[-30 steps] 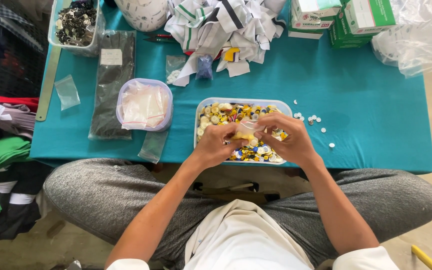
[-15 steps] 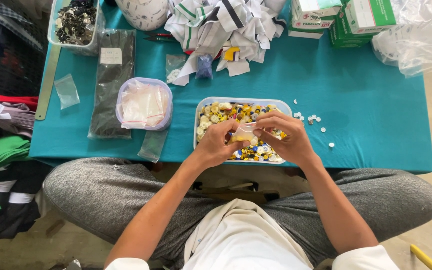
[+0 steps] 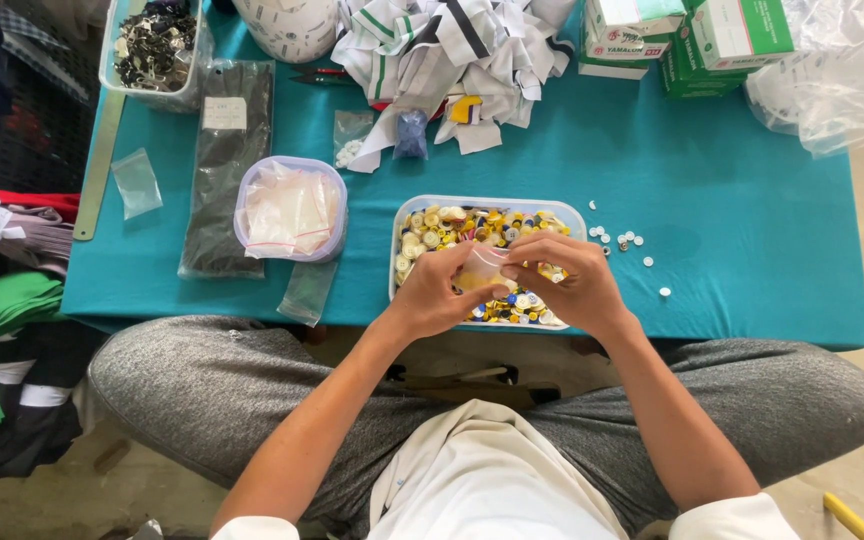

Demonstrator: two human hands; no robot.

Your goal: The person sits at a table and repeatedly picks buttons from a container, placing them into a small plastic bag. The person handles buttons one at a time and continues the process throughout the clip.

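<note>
Head view: from half a second ago little has shifted, the left hand (image 3: 430, 296) and right hand (image 3: 570, 284) still pinching a small clear bag (image 3: 480, 268) between fingertips over the tray of buttons (image 3: 414, 205), so the bag work continues.

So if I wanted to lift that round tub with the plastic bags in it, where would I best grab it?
Probably by the rim, from above. The round tub stands upright and open on the teal table, its mouth stuffed with clear bags, so fingers fit best over opposite sides of the rim. Its near-left side has room; a black packet lies close on the far-left.
</note>
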